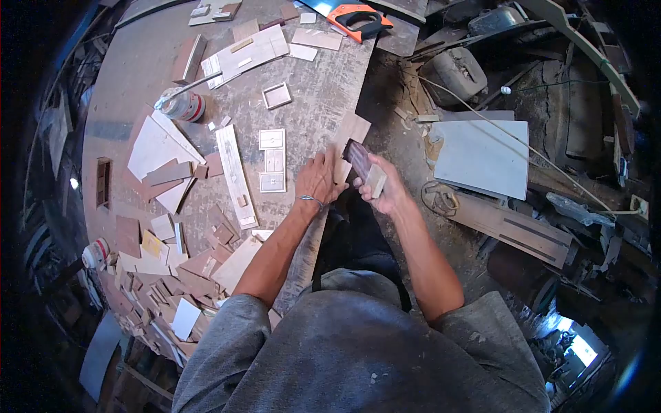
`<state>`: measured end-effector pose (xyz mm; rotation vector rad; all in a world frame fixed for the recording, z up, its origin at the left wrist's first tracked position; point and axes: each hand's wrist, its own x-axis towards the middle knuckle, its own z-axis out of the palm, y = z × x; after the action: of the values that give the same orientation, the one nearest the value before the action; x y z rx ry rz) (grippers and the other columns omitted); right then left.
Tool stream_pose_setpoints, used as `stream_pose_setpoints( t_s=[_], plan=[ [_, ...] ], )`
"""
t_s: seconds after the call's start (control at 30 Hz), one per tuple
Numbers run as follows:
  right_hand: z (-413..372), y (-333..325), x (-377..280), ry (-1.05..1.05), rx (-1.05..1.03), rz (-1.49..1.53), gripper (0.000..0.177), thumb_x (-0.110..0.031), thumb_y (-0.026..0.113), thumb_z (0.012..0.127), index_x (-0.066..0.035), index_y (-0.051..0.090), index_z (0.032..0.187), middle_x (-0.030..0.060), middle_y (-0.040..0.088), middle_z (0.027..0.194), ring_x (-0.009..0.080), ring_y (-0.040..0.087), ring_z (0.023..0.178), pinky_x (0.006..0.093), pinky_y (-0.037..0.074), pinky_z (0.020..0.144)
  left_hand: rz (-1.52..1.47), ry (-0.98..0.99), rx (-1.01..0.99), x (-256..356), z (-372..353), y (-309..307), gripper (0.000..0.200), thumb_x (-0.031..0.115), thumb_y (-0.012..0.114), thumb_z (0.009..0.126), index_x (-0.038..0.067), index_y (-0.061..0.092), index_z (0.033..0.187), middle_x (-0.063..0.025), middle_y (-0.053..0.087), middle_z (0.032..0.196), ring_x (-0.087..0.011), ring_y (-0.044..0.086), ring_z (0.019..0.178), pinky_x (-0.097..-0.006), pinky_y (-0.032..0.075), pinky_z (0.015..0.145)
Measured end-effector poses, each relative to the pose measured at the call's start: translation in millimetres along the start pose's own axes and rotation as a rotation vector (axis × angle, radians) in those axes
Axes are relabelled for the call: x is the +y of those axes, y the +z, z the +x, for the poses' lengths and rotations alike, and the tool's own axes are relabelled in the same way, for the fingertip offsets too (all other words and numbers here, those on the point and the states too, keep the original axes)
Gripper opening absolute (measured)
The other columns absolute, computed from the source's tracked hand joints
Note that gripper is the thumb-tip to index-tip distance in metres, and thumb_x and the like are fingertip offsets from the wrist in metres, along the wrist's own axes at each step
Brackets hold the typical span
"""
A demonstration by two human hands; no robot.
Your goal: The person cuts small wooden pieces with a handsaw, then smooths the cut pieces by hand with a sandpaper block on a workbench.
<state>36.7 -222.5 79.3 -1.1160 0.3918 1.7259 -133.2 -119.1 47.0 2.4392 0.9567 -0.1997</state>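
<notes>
L hand (pixel 318 177) lies palm-down, fingers spread and nearly flat, pinning a thin ply offcut (pixel 354 129) to the edge of the workbench (pixel 323 89). It grips nothing, just presses. The offcut runs on past the L fingertips and hangs partly over the edge, so part of it has no support. R hand (pixel 387 191) is curled shut round a small pale wood block (pixel 376 180), thumb one side, fingers the other. A dark strip (pixel 357 155) stands just beyond the R fingertips, touching or v. near the offcut's free edge; can't tell if it's clamped w/ the block or a separate piece. Risks, as I judge them: the offcut is held by flat pressure only, so a sideways push from the R side could pivot it under the L fingers or tip it off the bench onto the cluttered floor. L fingertips sit right beside the dark strip, so a slip prob. scrapes knuckles or drives in a splinter. Thin ply w/ an unsupported end could also flex or crack. Just left of the L fingers lie small framed panels (pixel 273 162) and a long pale strip (pixel 236 175); a jerk of the L wrist could knock them. The red-banded bottle (pixel 182 104) and orange-handled saw (pixel 359 20) are well beyond the fingertips, no hazard.
</notes>
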Motion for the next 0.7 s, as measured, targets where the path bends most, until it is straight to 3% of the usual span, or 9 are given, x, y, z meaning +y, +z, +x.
stream_pose_setpoints(
  t_s=[0.07, 0.17, 0.2, 0.3, 0.47, 0.57, 0.6, 0.7],
  plan=[
    [6.9, 12.3, -12.4, 0.007, 0.044, 0.028, 0.043, -0.053, 0.064, 0.090, -0.014, 0.058, 0.106, 0.0088, 0.059, 0.074, 0.0136, 0.050, 0.051, 0.0239, 0.039, 0.043, 0.011, 0.072, -0.064, -2.8, 8.7, -20.7, 0.070, 0.046, 0.072, 0.085, 0.003, 0.049, 0.135, -0.0163, 0.058, 0.123, -0.0330, 0.056, 0.116, -0.0438, 0.048, 0.093],
    [15.9, 11.8, -27.7, 0.034, 0.004, 0.004, 0.044, -0.054, 0.065, 0.089, -0.015, 0.058, 0.107, 0.0078, 0.058, 0.073, 0.0128, 0.050, 0.051, 0.0242, 0.039, 0.043, -0.016, 0.217, 0.114, -36.6, 43.3, -15.0, 0.057, 0.042, 0.060, 0.095, 0.010, 0.050, 0.141, -0.0149, 0.056, 0.129, -0.0347, 0.052, 0.121, -0.0494, 0.042, 0.098],
    [16.0, 14.8, -32.7, 0.018, 0.024, -0.028, 0.044, -0.054, 0.066, 0.088, -0.015, 0.058, 0.107, 0.0071, 0.058, 0.073, 0.0126, 0.049, 0.051, 0.0241, 0.038, 0.043, 0.054, 0.127, 0.276, -30.4, 53.6, -15.3, 0.049, 0.033, 0.053, 0.101, 0.012, 0.050, 0.145, -0.0154, 0.053, 0.138, -0.0367, 0.047, 0.129, -0.0531, 0.036, 0.107],
    [17.6, 29.7, -43.4, 0.001, 0.070, -0.075, 0.044, -0.055, 0.066, 0.087, -0.016, 0.057, 0.105, 0.0054, 0.057, 0.072, 0.0125, 0.049, 0.050, 0.0244, 0.038, 0.043, 0.102, 0.195, 0.434, -24.7, 94.4, -10.1, 0.048, 0.030, 0.052, 0.100, 0.013, 0.052, 0.145, -0.0130, 0.047, 0.150, -0.0373, 0.039, 0.139, -0.0557, 0.031, 0.112],
    [6.3, 66.3, -34.8, 0.005, 0.262, -0.009, 0.044, -0.059, 0.064, 0.088, -0.016, 0.055, 0.097, 0.0036, 0.055, 0.070, 0.0135, 0.048, 0.050, 0.0282, 0.038, 0.044, 0.050, 0.225, 0.186, -28.5, 117.0, -19.4, 0.050, 0.026, 0.053, 0.096, 0.012, 0.051, 0.143, -0.0091, 0.037, 0.160, -0.0356, 0.033, 0.146, -0.0534, 0.025, 0.119],
    [19.7, 55.5, -35.4, 0.067, 0.201, 0.159, 0.044, -0.061, 0.061, 0.089, -0.018, 0.053, 0.094, 0.0026, 0.054, 0.068, 0.0144, 0.047, 0.049, 0.0306, 0.036, 0.044, 0.078, 0.277, 0.192, -21.4, 124.7, -9.9, 0.046, 0.026, 0.049, 0.097, 0.012, 0.054, 0.140, -0.0085, 0.033, 0.164, -0.0352, 0.029, 0.150, -0.0556, 0.024, 0.121],
    [29.6, 61.0, -36.0, -0.002, 0.246, 0.129, 0.044, -0.062, 0.060, 0.089, -0.018, 0.052, 0.092, 0.0011, 0.052, 0.066, 0.0147, 0.047, 0.048, 0.0307, 0.034, 0.044, 0.162, 0.281, 0.151, -19.7, 126.4, -17.5, 0.049, 0.026, 0.048, 0.097, 0.015, 0.051, 0.144, -0.0062, 0.030, 0.166, -0.0331, 0.028, 0.152, -0.0550, 0.023, 0.122],
    [26.8, 66.5, -30.8, 0.080, 0.247, 0.113, 0.045, -0.062, 0.059, 0.090, -0.017, 0.051, 0.090, 0.0011, 0.051, 0.065, 0.0154, 0.046, 0.046, 0.0312, 0.033, 0.043, 0.060, 0.306, 0.159, -23.0, 128.7, -12.1, 0.053, 0.022, 0.055, 0.093, 0.015, 0.050, 0.145, -0.0060, 0.034, 0.163, -0.0331, 0.033, 0.146, -0.0531, 0.025, 0.119]
  ],
)
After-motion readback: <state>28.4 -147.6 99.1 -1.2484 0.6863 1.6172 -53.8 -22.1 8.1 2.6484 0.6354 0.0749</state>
